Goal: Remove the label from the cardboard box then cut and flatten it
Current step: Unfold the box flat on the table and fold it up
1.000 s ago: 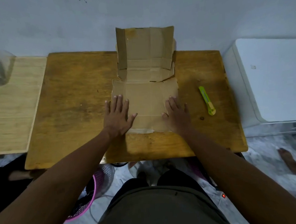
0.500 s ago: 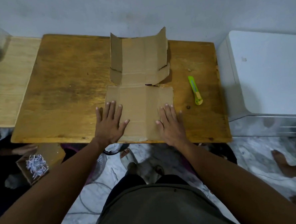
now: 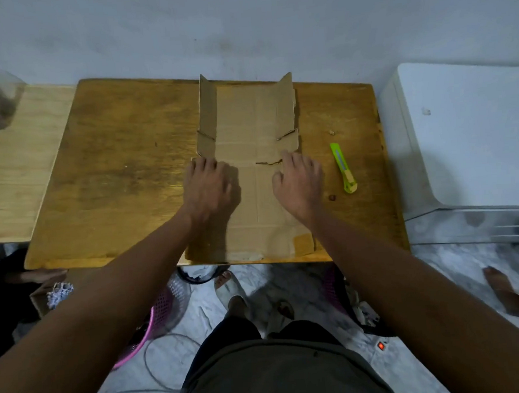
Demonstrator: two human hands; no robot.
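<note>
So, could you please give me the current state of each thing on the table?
Cardboard box: cut open, lying flat, far side flaps raised.
Left hand: palm down on the cardboard.
Right hand: palm down on the cardboard.
Utility knife: lying unheld on the table.

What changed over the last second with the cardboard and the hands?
The far section of the cardboard went from standing upright to nearly flat; only its side flaps still stick up. Both hands, left hand and right hand, slid forward along it to the fold. The cutter stayed untouched on the table.
</note>
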